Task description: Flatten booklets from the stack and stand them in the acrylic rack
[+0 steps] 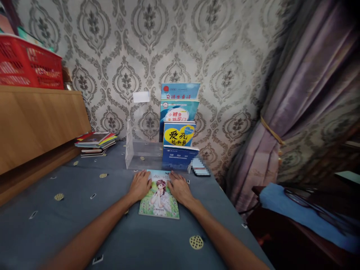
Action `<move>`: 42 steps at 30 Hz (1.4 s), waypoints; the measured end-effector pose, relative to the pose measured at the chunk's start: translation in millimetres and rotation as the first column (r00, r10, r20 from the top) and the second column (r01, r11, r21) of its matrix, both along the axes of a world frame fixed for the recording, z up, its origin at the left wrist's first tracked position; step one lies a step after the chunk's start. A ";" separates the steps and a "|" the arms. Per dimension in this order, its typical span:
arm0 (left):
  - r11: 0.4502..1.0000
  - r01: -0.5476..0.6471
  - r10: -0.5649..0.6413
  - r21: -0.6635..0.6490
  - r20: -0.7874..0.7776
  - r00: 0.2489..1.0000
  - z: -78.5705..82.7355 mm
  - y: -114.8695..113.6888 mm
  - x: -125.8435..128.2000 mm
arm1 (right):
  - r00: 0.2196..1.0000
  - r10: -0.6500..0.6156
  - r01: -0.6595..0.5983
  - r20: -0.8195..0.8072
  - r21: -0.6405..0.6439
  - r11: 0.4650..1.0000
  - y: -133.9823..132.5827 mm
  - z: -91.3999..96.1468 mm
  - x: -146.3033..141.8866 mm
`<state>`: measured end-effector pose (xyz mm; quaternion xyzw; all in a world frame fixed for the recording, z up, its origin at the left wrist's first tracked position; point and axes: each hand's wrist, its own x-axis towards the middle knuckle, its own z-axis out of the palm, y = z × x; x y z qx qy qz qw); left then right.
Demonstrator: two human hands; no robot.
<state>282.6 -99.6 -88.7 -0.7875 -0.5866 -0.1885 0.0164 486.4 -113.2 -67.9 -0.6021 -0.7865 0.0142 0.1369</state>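
Observation:
A thin book (159, 198) with an illustrated girl on a green, flowery cover lies flat on the dark patterned cloth. My left hand (140, 185) rests palm down along its upper left edge, fingers stretched forward and thumb against the cover. On the opposite side, my right hand (180, 187) lies flat over the upper right edge, fingers extended. Both hands touch the book and partly cover its title. Just beyond them stands a clear tiered acrylic rack (129, 150). Its right side holds a dark blue book (180, 159), a yellow-and-blue book (180, 135) and taller blue books behind.
A phone-like object (200, 167), blurred out, lies right of the rack. Several books are stacked (97, 141) at the back left, beside a wooden cabinet (42, 123) bearing a red basket (30, 62). Blue cloth (298, 210) and glasses lie at right, near a curtain (267, 131).

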 end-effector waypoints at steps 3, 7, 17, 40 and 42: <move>1.000 0.008 -0.008 -0.002 -0.007 1.000 0.5 -0.3 0.0 | 1.000 -0.003 0.003 0.004 0.007 1.000 0.2 0.2 0.2; 1.000 0.018 -0.018 -0.002 -0.007 1.000 1.7 -0.7 -0.2 | 1.000 -0.004 0.004 -0.002 0.001 1.000 1.2 -1.0 0.3; 1.000 0.013 -0.013 -0.028 -0.012 1.000 0.7 1.5 -2.0 | 0.999 0.035 -0.036 -0.007 -0.037 0.999 -9.3 5.3 -7.4; 0.996 0.089 -0.070 -0.015 0.485 0.872 -17.7 24.2 -20.0 | 0.983 0.056 -0.067 -0.176 -0.053 0.996 -29.8 0.3 -18.5; 0.990 0.105 -0.025 -0.096 0.606 0.795 -12.4 22.3 -19.3 | 0.981 0.055 -0.068 -0.188 -0.066 0.995 -29.5 0.6 -18.2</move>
